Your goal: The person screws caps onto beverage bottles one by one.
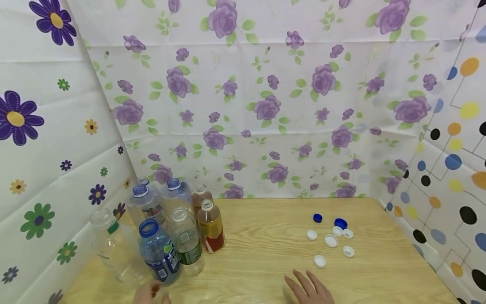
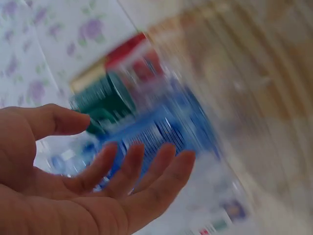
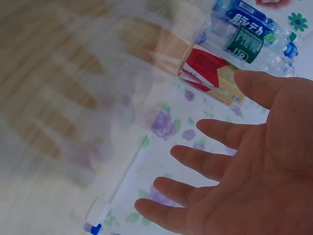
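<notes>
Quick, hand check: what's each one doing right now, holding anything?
Left hand: open, empty, near the blue bottle.
Right hand: open, empty, fingers spread.

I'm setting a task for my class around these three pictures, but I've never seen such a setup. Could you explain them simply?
There is no machine arm here, just a person's two bare hands. The widest picture comes from a camera worn on the head, looking forward and down. The other two come from cameras on the wrists: one shows the left hand, the other the right hand.

On the wooden table, bottles without caps stand together at the left, including a blue-labelled bottle and a green-labelled bottle. White caps and blue caps lie loose at the right.

Neither hand holds anything. The left is near the bottles, the right just short of the caps. Parts of both wrist pictures are blurred.
</notes>
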`<state>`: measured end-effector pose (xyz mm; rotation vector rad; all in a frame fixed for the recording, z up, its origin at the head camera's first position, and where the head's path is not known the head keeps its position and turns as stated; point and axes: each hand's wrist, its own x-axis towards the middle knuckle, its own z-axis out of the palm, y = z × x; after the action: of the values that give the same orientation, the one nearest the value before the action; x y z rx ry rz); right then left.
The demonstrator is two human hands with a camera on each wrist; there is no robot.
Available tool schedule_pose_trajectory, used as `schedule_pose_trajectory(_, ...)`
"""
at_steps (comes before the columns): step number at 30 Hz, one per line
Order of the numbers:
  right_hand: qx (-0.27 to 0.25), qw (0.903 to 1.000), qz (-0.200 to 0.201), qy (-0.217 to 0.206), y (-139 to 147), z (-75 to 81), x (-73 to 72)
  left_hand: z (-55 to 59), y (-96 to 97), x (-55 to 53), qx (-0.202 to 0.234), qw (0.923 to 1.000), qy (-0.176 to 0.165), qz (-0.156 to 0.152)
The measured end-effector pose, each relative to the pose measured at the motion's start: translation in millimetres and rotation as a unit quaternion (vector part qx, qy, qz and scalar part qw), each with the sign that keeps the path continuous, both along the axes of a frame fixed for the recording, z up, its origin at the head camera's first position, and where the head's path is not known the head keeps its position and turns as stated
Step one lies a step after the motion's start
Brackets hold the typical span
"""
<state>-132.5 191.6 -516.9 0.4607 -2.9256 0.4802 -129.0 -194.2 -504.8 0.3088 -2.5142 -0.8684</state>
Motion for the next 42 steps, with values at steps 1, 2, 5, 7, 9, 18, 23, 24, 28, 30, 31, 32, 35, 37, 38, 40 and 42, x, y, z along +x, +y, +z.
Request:
schedule_pose_trajectory(1, 0.001, 1.0000, -0.002, 0.005, 1, -1.3, 0.3, 0.0, -3.5, -0.3, 0.019, 0.9995, 0.013, 0.020)
schedule_pose_trajectory(2, 0.001, 0.9999, -0.003, 0.011, 3, -2.7, 0.8, 0.5, -6.9, -0.9, 0.042, 0.9982, 0.016, 0.040)
schedule_pose_trajectory(5, 0.008, 0.9998, -0.002, 0.018, 8, -5.8, 1.6, 4.0, -17.3, -4.3, 0.112, 0.9913, 0.007, 0.070)
schedule_pose_trajectory(7, 0.012, 0.9997, 0.002, 0.020, 12, -7.4, 1.1, 7.5, -23.6, -7.7, 0.163, 0.9843, -0.007, 0.068)
schedule_pose_trajectory(9, 0.016, 0.9998, 0.006, 0.012, 14, -8.2, 0.5, 10.4, -29.6, -9.9, 0.207, 0.9767, -0.007, 0.057)
schedule_pose_trajectory(18, 0.035, 0.9991, 0.021, 0.014, 24, -16.2, 2.4, 32.8, -52.9, -20.8, 0.249, 0.9642, -0.076, -0.052)
schedule_pose_trajectory(23, 0.024, 0.9988, 0.008, 0.041, 25, -16.6, 5.4, 47.2, -48.0, -24.3, 0.220, 0.9704, -0.079, -0.060)
schedule_pose_trajectory(24, 0.024, 0.9987, 0.006, 0.046, 25, -16.4, 5.8, 49.6, -47.4, -25.7, 0.219, 0.9701, -0.084, -0.063)
schedule_pose_trajectory(28, 0.025, 0.9987, 0.000, 0.045, 25, -15.8, 6.7, 55.6, -46.8, -32.7, 0.216, 0.9661, -0.120, -0.075)
schedule_pose_trajectory(30, 0.026, 0.9987, 0.002, 0.043, 25, -15.8, 6.9, 56.4, -47.3, -36.4, 0.210, 0.9646, -0.136, -0.084)
schedule_pose_trajectory(31, 0.026, 0.9988, 0.002, 0.042, 25, -15.7, 7.1, 56.5, -47.6, -38.1, 0.206, 0.9639, -0.143, -0.088)
schedule_pose_trajectory(32, 0.026, 0.9989, 0.003, 0.040, 25, -15.7, 7.2, 56.4, -47.9, -39.7, 0.201, 0.9640, -0.149, -0.091)
schedule_pose_trajectory(35, 0.023, 0.9992, 0.000, 0.033, 24, -15.3, 7.8, 55.5, -48.5, -42.9, 0.187, 0.9649, -0.156, -0.097)
schedule_pose_trajectory(37, 0.022, 0.9994, -0.004, 0.026, 24, -14.8, 7.9, 55.0, -48.3, -44.6, 0.178, 0.9663, -0.159, -0.097)
schedule_pose_trajectory(38, 0.022, 0.9995, -0.006, 0.024, 23, -14.7, 7.8, 54.6, -48.0, -45.2, 0.175, 0.9669, -0.157, -0.098)
schedule_pose_trajectory(40, 0.022, 0.9994, -0.010, 0.023, 23, -14.3, 7.5, 53.8, -47.2, -46.2, 0.175, 0.9672, -0.152, -0.103)
schedule_pose_trajectory(42, 0.019, 0.9993, -0.014, 0.029, 22, -14.2, 7.2, 53.4, -46.0, -47.2, 0.176, 0.9679, -0.145, -0.107)
